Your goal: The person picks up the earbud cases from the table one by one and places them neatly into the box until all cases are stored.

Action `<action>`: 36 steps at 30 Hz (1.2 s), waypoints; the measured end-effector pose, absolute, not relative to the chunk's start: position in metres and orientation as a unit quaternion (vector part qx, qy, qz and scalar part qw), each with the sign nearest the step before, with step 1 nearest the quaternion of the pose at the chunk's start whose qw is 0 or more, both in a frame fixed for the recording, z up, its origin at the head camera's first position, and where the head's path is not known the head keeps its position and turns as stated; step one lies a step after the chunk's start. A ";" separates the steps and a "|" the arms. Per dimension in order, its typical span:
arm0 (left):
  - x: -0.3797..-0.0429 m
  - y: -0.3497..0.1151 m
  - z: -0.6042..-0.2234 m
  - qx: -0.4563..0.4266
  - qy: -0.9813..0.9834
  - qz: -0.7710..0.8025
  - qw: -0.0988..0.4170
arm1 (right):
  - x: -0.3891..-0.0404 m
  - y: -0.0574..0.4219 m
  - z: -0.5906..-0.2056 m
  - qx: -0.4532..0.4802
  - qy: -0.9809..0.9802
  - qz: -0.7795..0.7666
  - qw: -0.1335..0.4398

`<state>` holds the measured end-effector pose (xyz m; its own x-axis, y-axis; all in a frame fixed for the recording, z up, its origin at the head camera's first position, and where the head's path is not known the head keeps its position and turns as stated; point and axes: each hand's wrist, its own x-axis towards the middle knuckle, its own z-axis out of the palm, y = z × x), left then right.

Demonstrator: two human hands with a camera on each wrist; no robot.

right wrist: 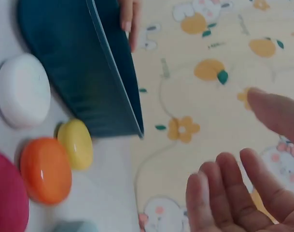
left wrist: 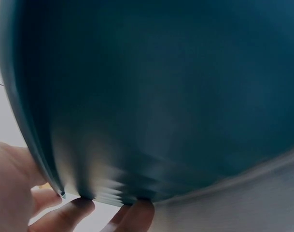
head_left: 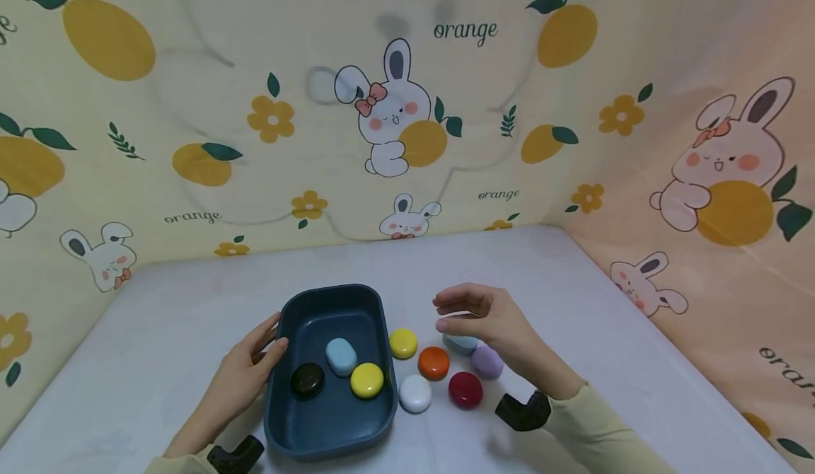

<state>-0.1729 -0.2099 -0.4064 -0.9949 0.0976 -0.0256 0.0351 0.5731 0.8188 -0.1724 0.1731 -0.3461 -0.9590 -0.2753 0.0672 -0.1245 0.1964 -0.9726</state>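
Note:
My left hand point(head_left: 245, 368) grips the left rim of a dark blue tray point(head_left: 331, 428), its thumb at the rim. In the left wrist view its fingers point(left wrist: 139, 215) touch the outer wall. Inside the tray lie a light blue pebble-like piece point(head_left: 341, 357), a black one point(head_left: 308, 380) and a yellow one point(head_left: 367, 380). My right hand point(head_left: 487, 315) hovers right of the tray, fingers loosely bent, apart from the thumb, holding nothing. Below it, a second light blue piece point(head_left: 461, 345) is partly hidden. Beside that sits a purple piece point(head_left: 487, 362).
Right of the tray, on the white tabletop point(head_left: 210, 297), are a yellow piece point(head_left: 403, 344), an orange one point(head_left: 434, 363), a white one point(head_left: 415, 394) and a dark red one point(head_left: 465, 390). A patterned cloth point(head_left: 286, 42) rises behind and at the sides.

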 end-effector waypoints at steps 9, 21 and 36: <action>-0.174 -0.211 -0.405 0.038 0.885 0.462 0.035 | -0.158 0.192 -0.354 0.001 0.799 -0.602 0.007; -0.172 -0.210 -0.404 0.040 0.882 0.469 0.037 | -0.137 0.209 -0.364 0.094 0.789 -0.607 -0.016; -0.173 -0.210 -0.405 0.030 0.878 0.475 0.048 | -0.143 0.216 -0.395 0.128 0.784 -0.607 0.009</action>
